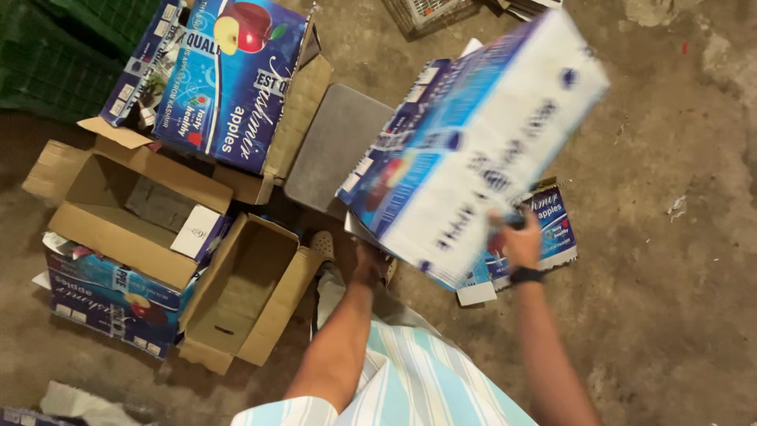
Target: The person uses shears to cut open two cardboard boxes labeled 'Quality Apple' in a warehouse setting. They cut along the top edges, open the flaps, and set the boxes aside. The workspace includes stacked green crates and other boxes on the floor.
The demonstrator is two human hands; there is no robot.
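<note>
I hold a large blue and white fruit carton tilted in the air above the floor; it is blurred by motion. My right hand, with a black band at the wrist, grips its near lower edge. My left hand is under the carton's near left corner, its fingers hidden by the carton. Beneath the carton a flattened blue carton lies on the concrete floor.
An open brown box and a second open box sit at the left, with a blue apple carton behind them. A grey flat board lies in the middle, green crates at the far left, a sandalled foot.
</note>
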